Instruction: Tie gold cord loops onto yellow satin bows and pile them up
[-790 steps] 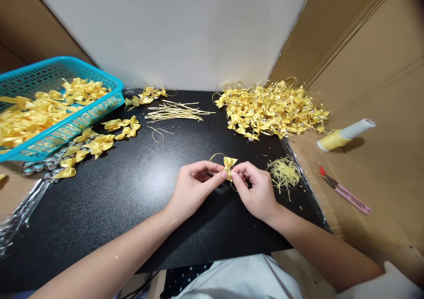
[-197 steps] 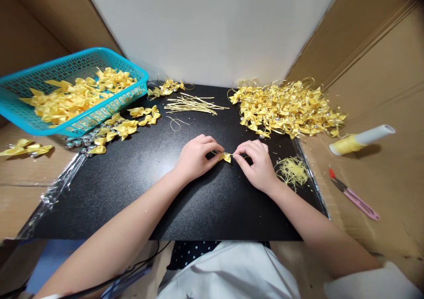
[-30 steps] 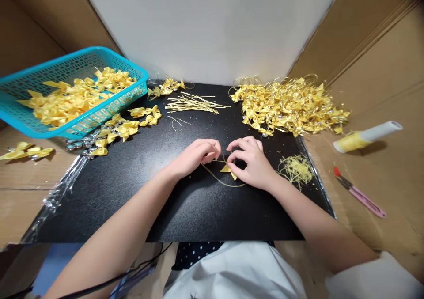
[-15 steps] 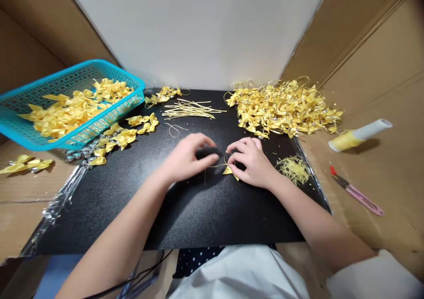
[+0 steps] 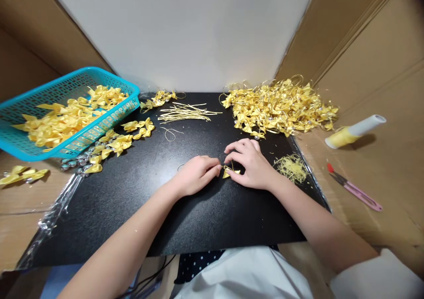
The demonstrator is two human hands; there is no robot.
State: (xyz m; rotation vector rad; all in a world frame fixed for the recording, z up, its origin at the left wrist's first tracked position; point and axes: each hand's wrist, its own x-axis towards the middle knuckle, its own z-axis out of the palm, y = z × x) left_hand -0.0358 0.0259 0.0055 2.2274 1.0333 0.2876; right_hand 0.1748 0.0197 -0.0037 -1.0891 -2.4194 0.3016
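Note:
At the middle of the black board, my left hand is closed, thumb and forefinger pinched on a thin gold cord beside the right hand. My right hand curls over a small yellow ribbon bow, thumb pressed on it and the other fingers arched above. The bow lies low on the board, partly covered by the fingers, with gold cord rising from it. A thin thread end shows behind my left hand. A looped cord lies farther back, in front of a bundle of gold cords.
A turquoise basket of yellow bows stands left, with loose bows and silver bells beside it. A large pile of corded bows sits back right. Thread scraps, pink snips and a thread tube lie right.
My left hand has moved right and closed its fingers on the cord next to the bow. My right hand stays at the bow. The view has shifted slightly.

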